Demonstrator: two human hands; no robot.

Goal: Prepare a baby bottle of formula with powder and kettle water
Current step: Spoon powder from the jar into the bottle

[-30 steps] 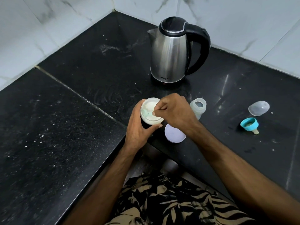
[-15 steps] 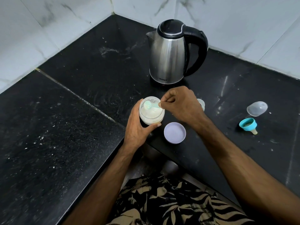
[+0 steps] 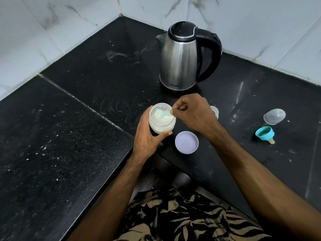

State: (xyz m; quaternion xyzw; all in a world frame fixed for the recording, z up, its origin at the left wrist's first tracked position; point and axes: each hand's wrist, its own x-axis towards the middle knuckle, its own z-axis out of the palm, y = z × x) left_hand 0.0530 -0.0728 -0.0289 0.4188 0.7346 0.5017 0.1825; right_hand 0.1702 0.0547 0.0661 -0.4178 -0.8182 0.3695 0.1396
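Observation:
My left hand (image 3: 147,136) grips a clear jar of white formula powder (image 3: 161,120), held tilted above the black counter's inner corner. My right hand (image 3: 192,113) pinches the handle of a small pale-green scoop (image 3: 162,115), whose bowl sits inside the jar's mouth over the powder. The open baby bottle (image 3: 215,111) stands just behind my right hand and is mostly hidden by it. The steel kettle (image 3: 180,58) with a black handle stands on its base at the back. The jar's lilac lid (image 3: 186,142) lies on the counter near the edge.
The bottle's blue collar with its teat (image 3: 264,133) lies on its side at the right, the clear dome cap (image 3: 274,116) just behind it. White marble walls close the L-shaped black counter (image 3: 69,136) at the back. Powder smears mark the counter left of the kettle.
My right hand has lifted from deep over the jar, so the scoop's bowl now shows at the jar's mouth. The jar tilted slightly. The bottle became more hidden behind my right hand.

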